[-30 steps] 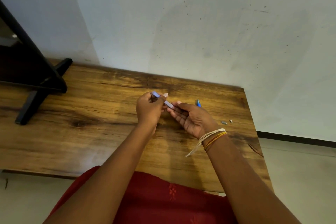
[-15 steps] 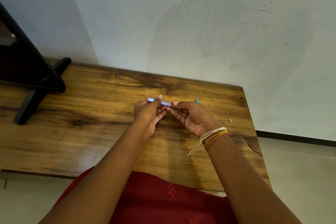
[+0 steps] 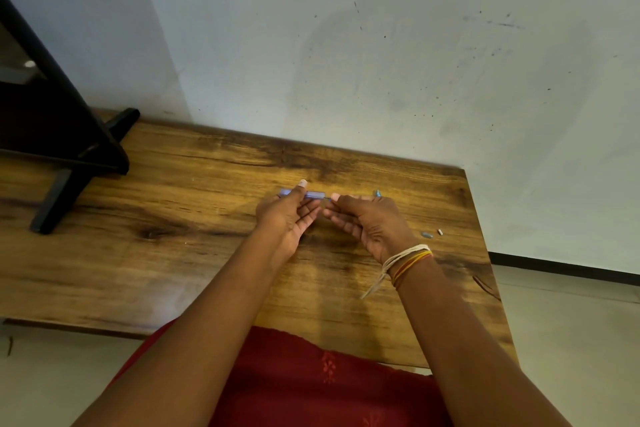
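Observation:
My left hand (image 3: 289, 215) pinches a pale blue pen barrel (image 3: 313, 194) between thumb and fingers, holding it level above the wooden table (image 3: 173, 253). A thin refill (image 3: 327, 198) sticks out of the barrel's right end toward my right hand (image 3: 369, 220), which pinches that end with its fingertips. The two hands sit a short gap apart. A blue pen part (image 3: 377, 192) shows just behind my right hand's knuckles, mostly hidden. Thread bands circle my right wrist.
Two small pen pieces lie on the table right of my right hand: a grey-blue tip (image 3: 427, 235) and a tiny white bit (image 3: 440, 231). A black stand (image 3: 69, 163) occupies the table's far left. A wall rises behind; the table's right edge drops to the floor.
The barrel went from tilted to level. My hands have drawn slightly apart, and the thin refill now shows between barrel and right fingertips.

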The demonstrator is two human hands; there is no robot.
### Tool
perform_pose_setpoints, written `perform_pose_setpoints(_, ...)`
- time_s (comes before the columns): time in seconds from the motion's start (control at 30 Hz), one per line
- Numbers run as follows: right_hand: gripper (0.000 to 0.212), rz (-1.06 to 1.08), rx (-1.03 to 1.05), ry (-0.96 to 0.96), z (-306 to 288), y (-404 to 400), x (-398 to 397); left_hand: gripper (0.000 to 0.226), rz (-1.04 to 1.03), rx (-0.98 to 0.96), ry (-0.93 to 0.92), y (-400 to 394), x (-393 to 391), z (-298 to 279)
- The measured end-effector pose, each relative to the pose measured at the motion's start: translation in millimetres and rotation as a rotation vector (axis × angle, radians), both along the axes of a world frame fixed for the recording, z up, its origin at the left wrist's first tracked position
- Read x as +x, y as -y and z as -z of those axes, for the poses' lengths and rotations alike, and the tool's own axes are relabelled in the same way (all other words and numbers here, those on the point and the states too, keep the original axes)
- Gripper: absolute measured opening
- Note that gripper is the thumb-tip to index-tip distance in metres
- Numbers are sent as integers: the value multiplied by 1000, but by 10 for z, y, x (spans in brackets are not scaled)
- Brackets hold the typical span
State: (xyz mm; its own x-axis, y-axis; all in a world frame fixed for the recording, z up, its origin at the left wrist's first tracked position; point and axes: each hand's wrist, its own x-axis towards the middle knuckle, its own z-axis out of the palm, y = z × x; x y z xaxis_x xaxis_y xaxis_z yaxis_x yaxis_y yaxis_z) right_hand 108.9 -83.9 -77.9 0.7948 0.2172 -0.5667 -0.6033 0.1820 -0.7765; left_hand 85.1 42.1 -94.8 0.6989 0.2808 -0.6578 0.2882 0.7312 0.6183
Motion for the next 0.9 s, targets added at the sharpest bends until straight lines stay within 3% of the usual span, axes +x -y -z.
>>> perform_pose_setpoints(0.3, 20, 132, -222, 253, -51, -41, 22, 9, 16, -70, 8, -23, 2, -4)
perform_pose_setpoints(0.5, 14, 249, -216, 235, -102, -20, 82, 9, 17, -133, 26, -87, 1, -3)
perform_pose_setpoints(0.9, 14, 263, -195, 288, -142, -50, 59, 14, 15, -152, 55, -129, -2, -9)
